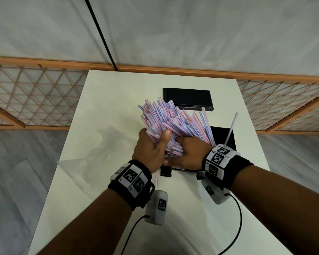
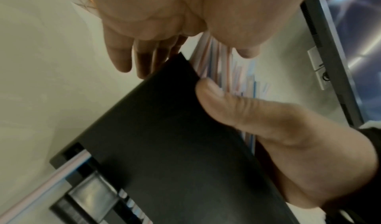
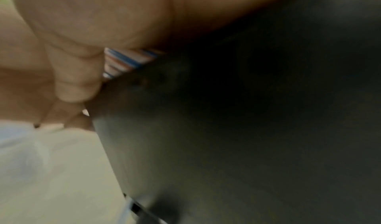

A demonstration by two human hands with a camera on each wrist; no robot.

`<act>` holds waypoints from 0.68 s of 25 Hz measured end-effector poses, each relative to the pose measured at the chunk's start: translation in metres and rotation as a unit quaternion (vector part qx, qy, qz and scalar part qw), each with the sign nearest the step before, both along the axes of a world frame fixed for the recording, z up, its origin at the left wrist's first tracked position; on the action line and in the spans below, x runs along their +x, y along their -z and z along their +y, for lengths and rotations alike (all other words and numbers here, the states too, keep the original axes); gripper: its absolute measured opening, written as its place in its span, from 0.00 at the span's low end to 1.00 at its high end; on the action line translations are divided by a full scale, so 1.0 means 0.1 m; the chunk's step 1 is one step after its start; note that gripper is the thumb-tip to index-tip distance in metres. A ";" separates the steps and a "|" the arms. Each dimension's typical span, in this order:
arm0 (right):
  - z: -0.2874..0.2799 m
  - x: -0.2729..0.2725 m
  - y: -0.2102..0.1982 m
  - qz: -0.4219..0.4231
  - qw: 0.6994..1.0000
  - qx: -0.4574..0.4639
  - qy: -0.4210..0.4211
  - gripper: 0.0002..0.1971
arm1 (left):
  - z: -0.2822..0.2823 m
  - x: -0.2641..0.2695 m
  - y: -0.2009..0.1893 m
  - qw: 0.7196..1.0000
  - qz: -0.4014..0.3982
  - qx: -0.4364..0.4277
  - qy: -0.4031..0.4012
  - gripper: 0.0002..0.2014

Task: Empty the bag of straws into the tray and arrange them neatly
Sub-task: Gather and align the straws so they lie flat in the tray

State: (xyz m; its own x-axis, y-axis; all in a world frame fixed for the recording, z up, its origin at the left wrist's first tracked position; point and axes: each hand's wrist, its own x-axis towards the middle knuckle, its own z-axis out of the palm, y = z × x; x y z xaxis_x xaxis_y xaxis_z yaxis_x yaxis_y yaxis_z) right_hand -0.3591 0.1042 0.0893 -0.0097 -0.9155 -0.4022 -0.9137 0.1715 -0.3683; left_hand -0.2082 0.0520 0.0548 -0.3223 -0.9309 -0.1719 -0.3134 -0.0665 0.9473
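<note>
A thick bundle of pink-and-blue striped straws (image 1: 170, 120) fans up and away over the black tray (image 1: 226, 138) in the head view. My left hand (image 1: 154, 145) grips the bundle's near end from the left, thumb laid over the top. From the right, my right hand (image 1: 189, 151) wraps the same end. The left wrist view shows the straws (image 2: 218, 62) between both hands, just past the tray's wall (image 2: 164, 146). In the blurred right wrist view a few straws (image 3: 128, 61) show under my palm. The empty clear bag (image 1: 99, 144) lies flat to the left.
A second black tray or lid (image 1: 188, 97) lies at the table's far side. One loose straw (image 1: 232, 127) leans up out of the tray's right side, another straw (image 1: 156, 178) lies on the white table (image 1: 173, 227) near my left wrist. Lattice screens flank the table.
</note>
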 end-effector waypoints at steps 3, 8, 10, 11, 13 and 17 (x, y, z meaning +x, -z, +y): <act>0.07 -0.01 -0.04 0.000 1.000 0.007 -0.008 0.33 | -0.03 0.07 0.01 0.998 -0.022 0.038 -0.042 0.52; 0.08 0.06 -0.05 0.015 0.999 -0.040 -0.014 0.29 | 0.03 0.02 0.14 0.997 -0.053 0.056 0.006 0.37; 0.14 -0.01 -0.15 0.014 0.998 -0.057 -0.007 0.27 | 0.07 0.02 0.11 0.998 -0.047 0.039 0.002 0.34; 0.18 -0.06 -0.24 0.008 0.998 -0.064 -0.006 0.23 | 0.09 0.03 0.10 0.998 -0.047 0.037 -0.001 0.35; 0.24 -0.16 -0.48 -0.006 0.995 -0.093 0.028 0.19 | 0.13 0.05 0.04 0.997 -0.056 0.046 0.011 0.37; 0.29 -0.71 -0.78 0.095 0.963 -0.177 0.180 0.13 | 0.16 0.02 0.00 0.996 -0.072 0.055 0.022 0.33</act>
State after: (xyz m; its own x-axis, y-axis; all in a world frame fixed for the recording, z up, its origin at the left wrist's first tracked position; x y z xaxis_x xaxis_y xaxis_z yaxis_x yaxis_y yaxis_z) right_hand -0.4305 0.1335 0.1670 -0.3954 -0.9182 -0.0256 -0.8748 0.3849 -0.2941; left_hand -0.2060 0.0680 0.0545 -0.3271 -0.8892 -0.3200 -0.4501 -0.1511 0.8801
